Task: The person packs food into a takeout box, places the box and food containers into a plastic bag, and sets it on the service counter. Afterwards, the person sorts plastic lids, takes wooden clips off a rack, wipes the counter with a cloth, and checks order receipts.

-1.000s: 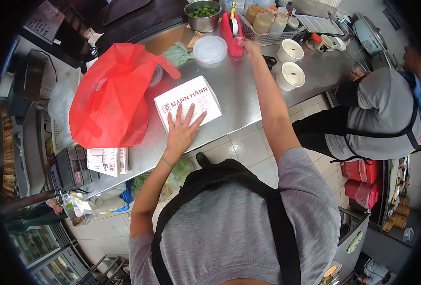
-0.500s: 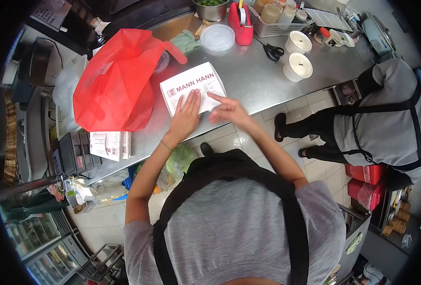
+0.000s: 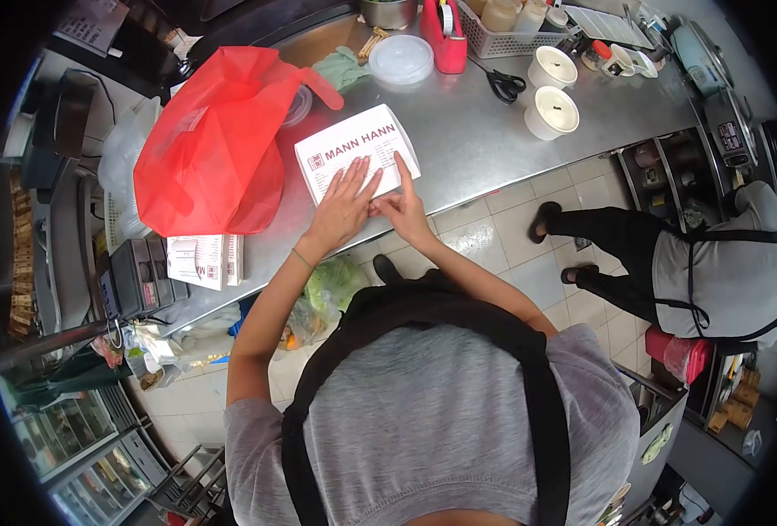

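A white takeaway box (image 3: 364,133) printed "MANN HANN" sits closed on the steel counter. My left hand (image 3: 346,206) lies flat on the near part of its lid, fingers stretched out. At the box's near right side is my right hand (image 3: 403,209), its index finger extended along the lid and its thumb close to my left hand. The other right fingers are curled and partly hidden, and I see nothing held in either hand. A red carrier bag (image 3: 213,149) stands left of the box.
More printed boxes (image 3: 197,260) lie below the bag. Two white tubs (image 3: 552,114), black scissors (image 3: 504,85), a red tape dispenser (image 3: 445,44) and round plastic lids (image 3: 401,60) are on the steel counter (image 3: 467,145). A co-worker (image 3: 713,280) is at the right.
My right hand has come in from the right and now rests at the box's edge, beside my left hand. The co-worker has shifted toward the lower right.
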### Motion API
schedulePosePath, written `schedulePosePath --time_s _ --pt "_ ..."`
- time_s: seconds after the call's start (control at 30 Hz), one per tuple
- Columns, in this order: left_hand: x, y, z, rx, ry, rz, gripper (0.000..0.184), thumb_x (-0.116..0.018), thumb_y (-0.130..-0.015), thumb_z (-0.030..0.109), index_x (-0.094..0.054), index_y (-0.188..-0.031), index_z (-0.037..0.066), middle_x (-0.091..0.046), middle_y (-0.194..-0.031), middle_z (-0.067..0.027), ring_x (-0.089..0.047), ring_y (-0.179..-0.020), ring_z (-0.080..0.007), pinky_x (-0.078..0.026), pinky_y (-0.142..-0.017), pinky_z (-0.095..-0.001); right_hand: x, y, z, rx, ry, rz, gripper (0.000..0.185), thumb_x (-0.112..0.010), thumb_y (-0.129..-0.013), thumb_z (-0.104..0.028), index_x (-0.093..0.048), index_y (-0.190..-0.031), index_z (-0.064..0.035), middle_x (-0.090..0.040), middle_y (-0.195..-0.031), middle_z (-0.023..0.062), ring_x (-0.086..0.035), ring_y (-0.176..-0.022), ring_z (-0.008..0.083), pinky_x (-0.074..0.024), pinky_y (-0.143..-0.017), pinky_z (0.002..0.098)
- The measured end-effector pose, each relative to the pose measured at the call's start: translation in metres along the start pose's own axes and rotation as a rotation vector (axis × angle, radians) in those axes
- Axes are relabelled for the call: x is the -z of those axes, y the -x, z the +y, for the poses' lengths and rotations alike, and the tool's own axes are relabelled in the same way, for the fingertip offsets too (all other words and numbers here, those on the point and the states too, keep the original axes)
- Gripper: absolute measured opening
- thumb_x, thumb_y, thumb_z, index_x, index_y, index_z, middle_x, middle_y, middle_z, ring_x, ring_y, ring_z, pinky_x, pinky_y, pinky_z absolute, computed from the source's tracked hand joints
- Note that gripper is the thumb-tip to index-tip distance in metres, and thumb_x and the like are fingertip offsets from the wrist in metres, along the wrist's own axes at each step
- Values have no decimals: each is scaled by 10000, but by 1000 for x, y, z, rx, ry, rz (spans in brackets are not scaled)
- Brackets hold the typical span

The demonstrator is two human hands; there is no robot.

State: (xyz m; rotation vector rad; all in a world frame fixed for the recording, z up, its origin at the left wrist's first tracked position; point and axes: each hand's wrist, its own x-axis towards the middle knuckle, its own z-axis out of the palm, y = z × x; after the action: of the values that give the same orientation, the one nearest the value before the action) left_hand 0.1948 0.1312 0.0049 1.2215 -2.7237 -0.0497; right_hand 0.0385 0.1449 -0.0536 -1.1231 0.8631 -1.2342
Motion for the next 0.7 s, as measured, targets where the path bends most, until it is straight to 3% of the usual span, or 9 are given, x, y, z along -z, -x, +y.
schedulePosePath --time_s 0.27,0.37,0.43,0.47,0.53,0.57,0.6,0.67,0.7 --pt "-22 -14 -6 -6 -167 36 668 -508 -846 334 -249 -1404 72 -215 -1476 -64 -202 -1360 -260 -192 -1088 -418 6 11 -18 55 296 -24 881 -579 -786 54 -34 -1447 -153 -626 -724 81 -586 -621 117 -478 -619 259" --pt "-18 -18 -8 -4 -321 23 727 -552 -808 385 -256 -1401 85 -225 -1474 -52 -220 -1354 -244 -208 -1084 -412 42 16 -45 -160 318 -111 819 -585 -814 9 -79 -1445 -121 -626 -721 53 -579 -586 122 -459 -599 243" --pt "-8 -16 -4 -13 -421 -74 777 -589 -794 399 -230 -1410 87 -207 -1476 -81 -213 -1355 -262 -215 -1080 -421 70 6 -41 -205 399 143 646 -523 -909 -175 -154 -1424 -53 -648 -887 100 -624 -745 168 -480 -698 283" --pt "0 -12 -1 2 -424 -70 777 -589 -794 399 -230 -1410 87 -207 -1476 -81 -213 -1355 -262 -215 -1080 -421 74 -7 -34 -201 402 128 646 -523 -909 -175 -154 -1424 -53 -648 -887 100 -624 -745 168 -480 -698 283" --pt "14 -5 0 86 -92 139 750 -581 -824 377 -223 -1408 72 -188 -1466 -152 -197 -1357 -291 -216 -1076 -440 81 -48 -17 -77 270 282 554 -441 -942 -354 -296 -1372 -36 -603 -1049 99 -590 -915 168 -467 -827 341" --pt "-3 1 -12 288 -33 253 707 -536 -873 363 -205 -1403 31 -173 -1460 -183 -223 -1344 -301 -241 -1068 -408 84 -72 -6 -62 267 273 554 -441 -942 -354 -296 -1372 -36 -603 -1049 99 -590 -915 168 -467 -827 341" --pt "-19 5 -24 287 -42 260 707 -536 -873 363 -205 -1403 31 -173 -1460 -183 -223 -1344 -301 -241 -1068 -408 84 -92 8 -172 11 162 552 -412 -944 -393 -321 -1355 -34 -563 -1135 105 -551 -1012 180 -443 -878 348" --pt "-46 8 -43 806 1151 789 626 -479 -914 353 -245 -1377 3 -282 -1418 -163 -339 -1282 -278 -310 -1028 -361 73 -100 8 -281 -240 50 560 -382 -947 -431 -347 -1338 -32 -524 -1221 112 -513 -1109 192 -419 -930 355" --pt "-56 10 -48 803 1156 797 626 -479 -914 353 -245 -1377 3 -282 -1418 -163 -339 -1282 -278 -310 -1028 -361 62 -100 -6 -376 -239 -46 578 -385 -943 -436 -330 -1350 -29 -501 -1256 124 -505 -1131 209 -415 -940 349"
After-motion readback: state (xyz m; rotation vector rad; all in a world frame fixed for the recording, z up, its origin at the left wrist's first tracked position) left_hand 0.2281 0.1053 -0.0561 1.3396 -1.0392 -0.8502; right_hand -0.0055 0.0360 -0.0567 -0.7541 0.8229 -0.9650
